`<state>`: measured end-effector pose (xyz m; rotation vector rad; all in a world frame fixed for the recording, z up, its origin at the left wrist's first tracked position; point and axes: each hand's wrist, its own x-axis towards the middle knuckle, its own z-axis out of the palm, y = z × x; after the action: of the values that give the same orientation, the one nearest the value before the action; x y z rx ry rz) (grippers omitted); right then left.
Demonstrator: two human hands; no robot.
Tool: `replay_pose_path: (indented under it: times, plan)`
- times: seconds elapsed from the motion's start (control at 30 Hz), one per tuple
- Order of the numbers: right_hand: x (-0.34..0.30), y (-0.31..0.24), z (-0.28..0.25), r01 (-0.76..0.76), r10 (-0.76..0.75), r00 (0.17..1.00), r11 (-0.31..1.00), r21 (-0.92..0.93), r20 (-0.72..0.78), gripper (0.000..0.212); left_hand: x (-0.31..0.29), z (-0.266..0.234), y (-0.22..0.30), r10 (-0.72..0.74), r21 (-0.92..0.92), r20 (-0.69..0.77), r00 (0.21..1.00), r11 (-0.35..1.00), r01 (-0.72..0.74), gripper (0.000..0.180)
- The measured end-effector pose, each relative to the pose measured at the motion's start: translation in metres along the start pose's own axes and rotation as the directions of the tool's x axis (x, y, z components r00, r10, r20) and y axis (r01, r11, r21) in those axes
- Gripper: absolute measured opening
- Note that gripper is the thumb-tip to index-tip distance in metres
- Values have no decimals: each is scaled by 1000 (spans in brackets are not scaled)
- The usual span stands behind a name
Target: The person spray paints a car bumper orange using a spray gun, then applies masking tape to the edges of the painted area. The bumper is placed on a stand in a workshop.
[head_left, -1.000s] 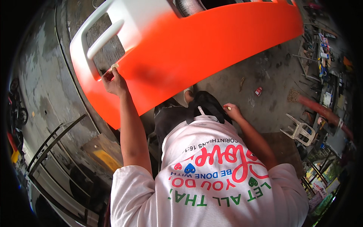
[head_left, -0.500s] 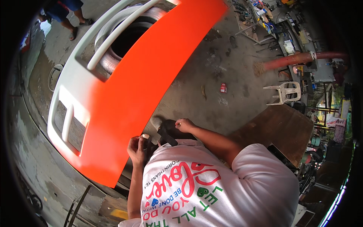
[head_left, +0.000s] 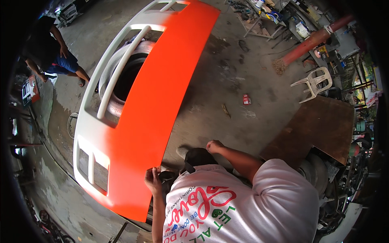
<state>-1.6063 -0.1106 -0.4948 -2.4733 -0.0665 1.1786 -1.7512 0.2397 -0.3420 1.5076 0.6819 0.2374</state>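
Note:
A long bumper-like panel, bright orange along one side and white with openings along the other, stretches from the lower left to the top. My left hand is at its near right edge. The fingers are pinched together around something small, perhaps pale, that I cannot make out; whether they touch the edge is unclear. Over the floor to the right of the panel, my right hand is closed, and anything inside it is hidden. Under the panel's white bars lies a silvery-coated tyre.
A person in dark clothes stands beyond the panel at far left. To the right are a brown board, a pale plastic chair, a red post and cluttered workbenches. A small red packet lies on the floor.
My view has shifted, so the panel sits lower and more of its far end and the standing person show. My left hand is now closer to the panel's edge. The right stays closed.

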Motion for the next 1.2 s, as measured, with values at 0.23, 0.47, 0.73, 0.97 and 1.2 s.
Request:
replay_pose_path:
  times: [0.23, 0.47, 0.73, 0.97, 1.2]
  plan:
    - [-62, -133, -54, 323, -349, 937, 886, 332, 20, 45, 20, 11, 18, -251, -416, 109, 962, 867, 274, 29]
    - [-121, -269, -81, 246, -510, 855, 559, 792, 94, 52, 32, 43, 48, -184, -612, 478, 859, 632, 476, 75]
    - [-86, -299, -126, 195, -510, 843, 589, 784, 174, 41, 72, 62, 97, -114, -703, 104, 988, 695, 154, 57]
    - [-7, -272, -236, 649, -862, 507, 381, 658, -1, 28, 120, 180, 162, -306, -834, 172, 936, 461, 304, 67]
    - [35, -212, -336, 475, -799, 588, 467, 746, 125, 16, 148, 295, 160, -370, -792, 249, 895, 455, 408, 71]
